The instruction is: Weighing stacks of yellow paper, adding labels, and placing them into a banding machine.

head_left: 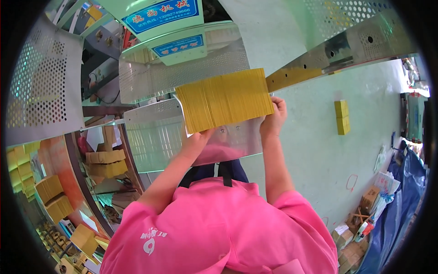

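Note:
A thick stack of yellow paper (226,98), its layered edges facing up, is held between my two hands above the shiny metal tray (237,139) of a machine. A white sheet shows along its left end. My left hand (199,140) grips the near side toward the left corner, its fingertips partly hidden under the stack. Around the right end closes my right hand (274,114), fingers curled at the corner. Behind the stack, a perforated metal plate (148,82) slopes up toward the pale green machine body (159,13).
A perforated guard (39,86) stands at left, a metal rail with holes (340,52) at upper right. Yellow blocks (342,118) lie on the floor to the right. Brown bundles (54,198) sit on shelving at lower left. Blue sheeting (401,182) and cardboard boxes (370,198) line the right.

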`<state>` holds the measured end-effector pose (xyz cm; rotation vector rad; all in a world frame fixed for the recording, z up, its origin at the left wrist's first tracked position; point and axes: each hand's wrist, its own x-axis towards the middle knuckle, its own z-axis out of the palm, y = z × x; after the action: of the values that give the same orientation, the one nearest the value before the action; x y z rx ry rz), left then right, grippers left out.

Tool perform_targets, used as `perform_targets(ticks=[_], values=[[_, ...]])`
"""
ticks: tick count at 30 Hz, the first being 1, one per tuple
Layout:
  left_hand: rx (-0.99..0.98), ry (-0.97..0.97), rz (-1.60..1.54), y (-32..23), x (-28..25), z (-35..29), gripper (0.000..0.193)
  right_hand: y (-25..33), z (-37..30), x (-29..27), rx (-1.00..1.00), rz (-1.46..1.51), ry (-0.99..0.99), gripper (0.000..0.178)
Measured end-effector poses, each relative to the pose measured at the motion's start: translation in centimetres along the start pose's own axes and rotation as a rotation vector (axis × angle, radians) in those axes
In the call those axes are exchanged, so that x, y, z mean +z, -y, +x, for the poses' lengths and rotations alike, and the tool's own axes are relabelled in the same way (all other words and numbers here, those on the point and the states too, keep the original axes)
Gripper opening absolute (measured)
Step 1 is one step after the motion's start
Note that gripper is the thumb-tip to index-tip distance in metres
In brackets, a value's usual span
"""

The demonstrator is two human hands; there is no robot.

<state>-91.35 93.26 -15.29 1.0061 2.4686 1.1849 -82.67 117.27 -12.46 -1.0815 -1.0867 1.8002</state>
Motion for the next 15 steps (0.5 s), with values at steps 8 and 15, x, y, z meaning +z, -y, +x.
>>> perform_targets(ticks=[8,15], values=[[-0.066,-0.029,-0.181,0.9,-2.0,0.0,0.045,11.5,-7.6,2.6,-0.837,-0.769,0.500,0.042],[-0.012,-0.110,-0.005,1.5,-1.9,-0.4,0.026,9.4,-4.9,9.6,-0.975,-1.409,0.928,0.074]])
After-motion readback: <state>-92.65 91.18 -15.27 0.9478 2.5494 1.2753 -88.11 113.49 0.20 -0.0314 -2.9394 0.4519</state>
